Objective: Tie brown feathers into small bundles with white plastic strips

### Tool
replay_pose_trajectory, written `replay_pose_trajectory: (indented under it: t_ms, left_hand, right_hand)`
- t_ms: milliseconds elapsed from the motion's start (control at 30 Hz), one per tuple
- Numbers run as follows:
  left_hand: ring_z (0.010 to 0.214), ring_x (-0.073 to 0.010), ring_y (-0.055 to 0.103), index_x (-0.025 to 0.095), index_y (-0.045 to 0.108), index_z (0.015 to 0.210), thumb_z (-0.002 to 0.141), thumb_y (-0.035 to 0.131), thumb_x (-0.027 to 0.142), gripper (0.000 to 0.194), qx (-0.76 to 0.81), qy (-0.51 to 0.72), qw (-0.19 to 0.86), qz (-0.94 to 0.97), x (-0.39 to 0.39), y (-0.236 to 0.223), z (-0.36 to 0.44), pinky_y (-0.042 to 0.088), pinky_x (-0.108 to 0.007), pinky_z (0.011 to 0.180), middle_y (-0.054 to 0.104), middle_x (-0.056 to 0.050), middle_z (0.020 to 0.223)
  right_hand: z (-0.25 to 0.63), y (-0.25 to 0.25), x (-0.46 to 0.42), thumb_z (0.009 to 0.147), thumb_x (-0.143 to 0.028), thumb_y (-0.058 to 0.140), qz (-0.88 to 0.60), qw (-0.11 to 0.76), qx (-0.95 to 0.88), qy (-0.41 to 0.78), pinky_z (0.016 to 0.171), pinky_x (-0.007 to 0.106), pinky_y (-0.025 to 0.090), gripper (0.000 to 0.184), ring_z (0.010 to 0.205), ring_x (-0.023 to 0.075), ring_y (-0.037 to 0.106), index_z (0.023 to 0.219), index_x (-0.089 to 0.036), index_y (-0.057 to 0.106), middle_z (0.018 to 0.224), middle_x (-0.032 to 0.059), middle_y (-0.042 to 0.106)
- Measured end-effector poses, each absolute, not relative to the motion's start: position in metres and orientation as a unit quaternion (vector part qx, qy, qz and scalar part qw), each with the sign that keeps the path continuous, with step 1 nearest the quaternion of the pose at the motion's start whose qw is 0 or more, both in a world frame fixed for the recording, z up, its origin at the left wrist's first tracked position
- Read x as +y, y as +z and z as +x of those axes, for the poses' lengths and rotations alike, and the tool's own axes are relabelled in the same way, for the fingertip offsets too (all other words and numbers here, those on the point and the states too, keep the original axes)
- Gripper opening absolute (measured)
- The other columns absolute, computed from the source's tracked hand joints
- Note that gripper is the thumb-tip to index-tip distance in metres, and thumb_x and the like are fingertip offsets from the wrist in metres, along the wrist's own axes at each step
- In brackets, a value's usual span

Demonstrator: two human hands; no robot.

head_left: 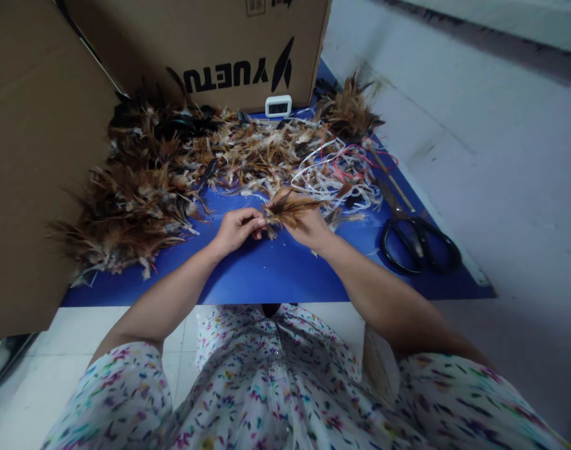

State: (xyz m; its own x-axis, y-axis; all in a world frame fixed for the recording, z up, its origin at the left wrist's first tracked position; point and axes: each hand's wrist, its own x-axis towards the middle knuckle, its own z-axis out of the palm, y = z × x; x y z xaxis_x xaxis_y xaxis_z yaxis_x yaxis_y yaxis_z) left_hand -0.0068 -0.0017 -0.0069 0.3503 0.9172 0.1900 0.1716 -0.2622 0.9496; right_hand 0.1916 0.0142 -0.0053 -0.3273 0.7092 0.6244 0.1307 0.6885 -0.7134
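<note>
Over a blue board (pixel 276 269) both my hands meet at a small bunch of brown feathers (pixel 288 206). My left hand (pixel 238 228) is closed, its fingertips pinching the quill end of the bunch. My right hand (pixel 311 228) is closed around the same bunch from the right, and the feather tips fan out above its fingers. A big heap of brown, black and white feathers (pixel 139 187) lies to the left and behind my hands.
Black scissors (pixel 419 240) lie on the board's right side beside a thin stick (pixel 395 181). A tangle of white and red strings (pixel 336 169) sits behind my right hand. Cardboard boxes (pixel 229 44) stand at the back and left, with a small white clock (pixel 278 106).
</note>
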Motion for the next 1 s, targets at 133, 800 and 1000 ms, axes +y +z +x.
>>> replay_pose_trajectory:
  t_ms: [133,800,1000]
  left_hand:
    - [0.049,-0.0088,0.06,0.015,0.067,0.072,0.082,0.073,0.06,0.047,0.399,0.402,0.458,0.685,-0.002,-0.007,-0.008,0.047,-0.019,0.055,0.065,0.0,0.055]
    - [0.042,-0.0068,0.056,0.015,0.066,0.066,0.064,0.089,0.056,0.047,0.382,0.519,0.51,0.57,0.009,0.002,-0.015,0.046,-0.019,0.046,0.065,0.001,0.056]
    - [0.041,-0.0033,0.051,0.016,0.054,0.066,0.069,0.09,0.045,0.047,0.411,0.59,0.502,0.48,0.023,0.006,-0.023,0.043,-0.015,0.041,0.063,0.005,0.059]
  right_hand:
    - [0.19,-0.006,0.015,0.086,-0.05,0.071,-0.276,0.506,-0.724,0.38,0.075,0.035,0.056,0.026,0.08,0.0197,0.066,0.084,-0.024,0.069,0.086,0.0047,0.069]
    - [0.209,0.009,0.032,0.079,-0.032,0.076,-0.357,0.513,-0.679,0.386,0.079,0.033,0.055,0.019,0.078,0.0156,0.066,0.092,-0.019,0.077,0.088,0.003,0.075]
    - [0.226,0.019,0.032,0.078,-0.019,0.07,-0.444,0.435,-0.729,0.287,0.072,0.033,0.049,0.009,0.07,0.0145,0.06,0.084,-0.018,0.077,0.078,0.0025,0.073]
